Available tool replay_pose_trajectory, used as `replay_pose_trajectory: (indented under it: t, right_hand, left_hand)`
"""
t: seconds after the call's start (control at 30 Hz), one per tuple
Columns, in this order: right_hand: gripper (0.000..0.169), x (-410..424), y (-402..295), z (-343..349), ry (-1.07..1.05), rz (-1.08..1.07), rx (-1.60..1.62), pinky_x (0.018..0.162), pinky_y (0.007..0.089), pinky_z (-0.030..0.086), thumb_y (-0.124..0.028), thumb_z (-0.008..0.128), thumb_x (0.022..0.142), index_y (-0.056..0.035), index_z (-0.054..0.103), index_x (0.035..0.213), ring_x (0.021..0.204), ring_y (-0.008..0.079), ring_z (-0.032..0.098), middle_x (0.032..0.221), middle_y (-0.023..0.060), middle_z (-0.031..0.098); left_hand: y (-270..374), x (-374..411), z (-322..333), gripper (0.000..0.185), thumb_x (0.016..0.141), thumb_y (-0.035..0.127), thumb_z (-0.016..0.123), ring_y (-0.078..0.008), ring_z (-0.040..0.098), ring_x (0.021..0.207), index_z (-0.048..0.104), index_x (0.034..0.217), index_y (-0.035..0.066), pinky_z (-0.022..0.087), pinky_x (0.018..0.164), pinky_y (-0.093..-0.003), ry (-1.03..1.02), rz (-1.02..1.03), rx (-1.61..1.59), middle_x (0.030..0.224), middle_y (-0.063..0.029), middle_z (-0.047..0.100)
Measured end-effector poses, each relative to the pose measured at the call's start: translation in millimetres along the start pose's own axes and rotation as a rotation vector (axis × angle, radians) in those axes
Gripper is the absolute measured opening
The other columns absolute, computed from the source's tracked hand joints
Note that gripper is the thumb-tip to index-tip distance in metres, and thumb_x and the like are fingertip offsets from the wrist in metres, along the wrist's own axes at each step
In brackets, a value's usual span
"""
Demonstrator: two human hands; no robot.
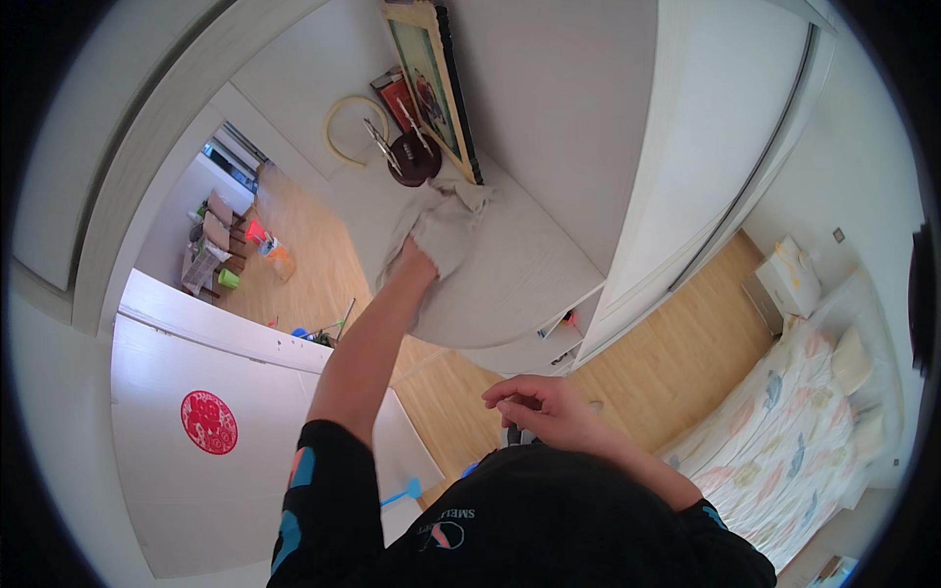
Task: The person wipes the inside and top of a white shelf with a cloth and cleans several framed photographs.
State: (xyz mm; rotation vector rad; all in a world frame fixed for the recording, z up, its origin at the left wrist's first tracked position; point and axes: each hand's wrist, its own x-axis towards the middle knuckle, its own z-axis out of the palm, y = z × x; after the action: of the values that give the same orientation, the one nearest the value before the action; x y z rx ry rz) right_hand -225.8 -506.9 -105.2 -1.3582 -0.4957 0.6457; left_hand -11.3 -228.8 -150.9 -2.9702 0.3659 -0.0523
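My left hand [420,259] reaches forward over a pale rounded shelf top and presses on a grey-beige cloth [448,224], which covers its fingers. The cloth lies bunched on the shelf top [507,279], its far end near a dark round base [414,158] with metal prongs and the foot of a framed picture [434,88]. My right hand [535,408] hovers in front of my body with fingers loosely curled and apart, holding nothing that can be seen.
Behind the base are a red book [397,99] and a cream ring [327,132]. Below the shelf top are compartments [562,331] with small items. A bed [779,426] stands at the right, a white door [220,353] with a red round decoration at the left.
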Motion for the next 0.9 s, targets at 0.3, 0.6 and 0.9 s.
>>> replay_pose_trajectory:
  t: [0.3,0.6,0.9]
  right_hand:
    - [0.021,-4,23,0,0.07,0.055,0.036,0.073,0.0257,0.052,-0.009,0.061,0.091,0.0015,0.064,0.109,0.079,0.0116,0.064,0.091,0.0086,0.067]
    - [0.017,-7,13,-4,0.126,0.014,0.145,0.069,0.0243,0.05,-0.002,0.057,0.093,0.001,0.064,0.108,0.077,0.0098,0.061,0.095,0.0053,0.067]
    - [0.015,25,-35,-29,0.273,-0.183,-0.092,0.065,0.0224,0.049,-0.001,0.056,0.093,0.0005,0.065,0.103,0.072,0.0102,0.061,0.086,0.0062,0.068]
  left_hand:
    - [153,-51,-64,0.042,0.088,0.027,0.054,-0.0275,0.054,0.119,0.057,0.123,0.005,0.039,0.104,-0.0408,0.236,0.284,-0.082,0.128,-0.0101,0.059]
    - [176,-77,-63,0.037,0.087,0.026,0.053,-0.0267,0.061,0.098,0.055,0.117,0.004,0.046,0.088,-0.0389,0.346,0.407,-0.293,0.1,-0.0132,0.064]
    - [-10,-162,-28,0.055,0.09,0.022,0.05,-0.0345,0.051,0.119,0.039,0.141,0.003,0.04,0.101,-0.045,0.115,-0.077,-0.397,0.139,-0.0218,0.045]
